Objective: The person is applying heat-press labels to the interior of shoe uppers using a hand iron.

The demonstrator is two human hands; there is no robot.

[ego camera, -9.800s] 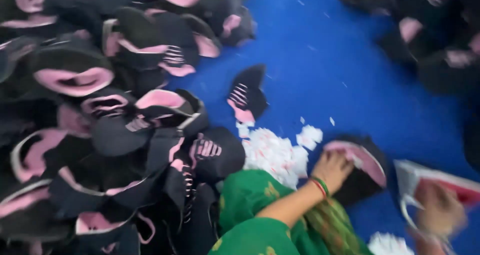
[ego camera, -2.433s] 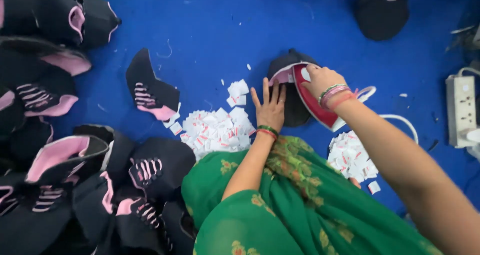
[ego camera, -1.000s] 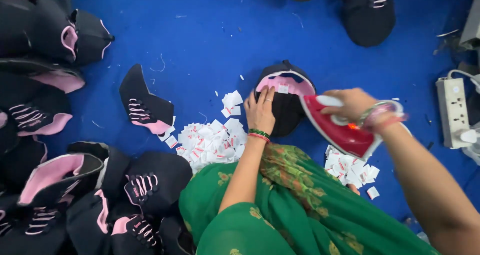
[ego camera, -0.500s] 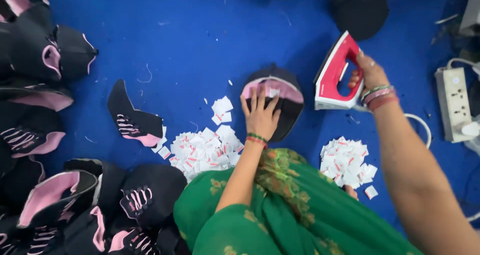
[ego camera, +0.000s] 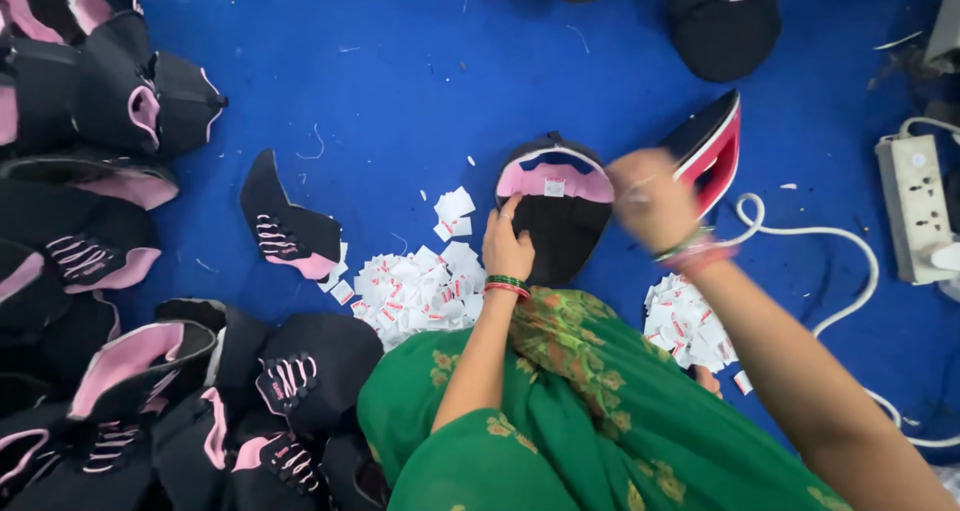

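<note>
Black shoe upper (ego camera: pixel 556 211) pinned flat under our open left hand (ego camera: pixel 508 251), label on, right hand (ego camera: pixel 650 199) at three o'clock blurred, grip unclear, pile (ego camera: pixel 110 271) at nine waiting

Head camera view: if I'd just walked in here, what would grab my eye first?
Probably the bright blue floor covering, with the black-and-pink shoe upper piece at its centre, held down by the left hand. Just right of it the blurred right hand is beside a red-and-white clothes iron stood on end. A heap of small white paper tags lies left of the left hand, and black-and-pink shoe uppers crowd the left edge.
</note>
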